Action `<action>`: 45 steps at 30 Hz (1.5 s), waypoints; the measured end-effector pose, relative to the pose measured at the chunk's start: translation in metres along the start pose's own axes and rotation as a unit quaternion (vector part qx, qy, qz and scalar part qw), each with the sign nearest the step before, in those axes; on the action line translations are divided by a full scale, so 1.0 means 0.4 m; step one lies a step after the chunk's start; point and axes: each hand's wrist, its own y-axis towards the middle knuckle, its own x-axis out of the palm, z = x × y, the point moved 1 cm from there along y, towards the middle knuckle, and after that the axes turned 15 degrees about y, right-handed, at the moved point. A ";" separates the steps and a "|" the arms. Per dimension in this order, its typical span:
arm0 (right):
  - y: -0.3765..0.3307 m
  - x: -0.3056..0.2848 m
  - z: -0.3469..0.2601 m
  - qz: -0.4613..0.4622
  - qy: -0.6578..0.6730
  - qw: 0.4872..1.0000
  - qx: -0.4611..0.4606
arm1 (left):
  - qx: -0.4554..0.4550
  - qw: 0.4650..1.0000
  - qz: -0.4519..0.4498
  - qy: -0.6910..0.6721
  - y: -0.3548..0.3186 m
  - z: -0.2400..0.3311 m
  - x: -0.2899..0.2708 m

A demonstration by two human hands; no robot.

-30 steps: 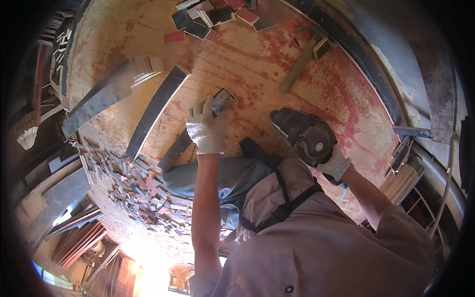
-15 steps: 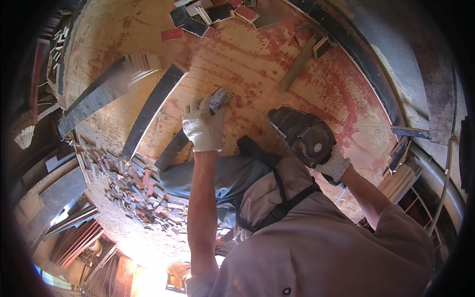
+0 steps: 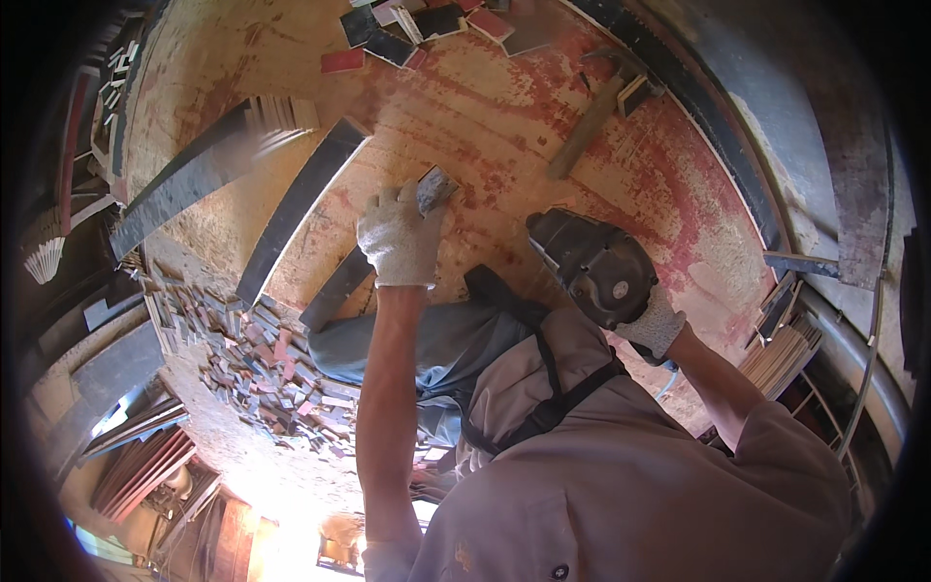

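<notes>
Dark strip (long, flat) on the stained board.
Left hand grips its end; right hand clasps a grinder.

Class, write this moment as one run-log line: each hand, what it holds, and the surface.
left hand: gloved, gripping dark strip | right hand: gloved, holding power cutter | surface: red-stained board

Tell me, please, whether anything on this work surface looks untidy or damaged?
Yes: a heap of small offcuts lies scattered along the surface's left edge, and the board is worn and stained red. The left hand holds a dark strip; the right hand holds an angle grinder.
</notes>
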 end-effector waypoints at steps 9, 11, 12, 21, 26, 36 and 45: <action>0.023 0.006 -0.001 -0.019 -0.121 0.990 -0.071 | 0.015 0.999 -0.027 0.011 0.005 -0.008 -0.001; 0.071 -0.010 0.061 -0.044 -0.187 0.975 -0.113 | 0.014 1.000 -0.021 0.014 0.010 -0.010 0.007; 0.103 -0.024 0.101 -0.058 -0.232 0.960 -0.142 | 0.015 0.999 -0.025 0.016 0.012 -0.010 0.017; 0.222 0.061 -0.003 -0.095 -0.162 0.975 -0.120 | 0.021 1.000 0.019 0.002 0.001 -0.021 0.033; 0.247 0.054 0.015 -0.134 0.053 0.989 -0.037 | 0.016 1.000 0.016 -0.016 0.009 -0.009 0.027; 0.170 0.177 -0.158 -0.131 -0.332 0.897 -0.262 | -0.007 0.993 0.059 -0.099 -0.005 -0.028 0.040; 0.190 0.163 -0.159 -0.145 -0.361 0.906 -0.168 | -0.030 0.981 0.094 -0.165 -0.036 -0.045 0.070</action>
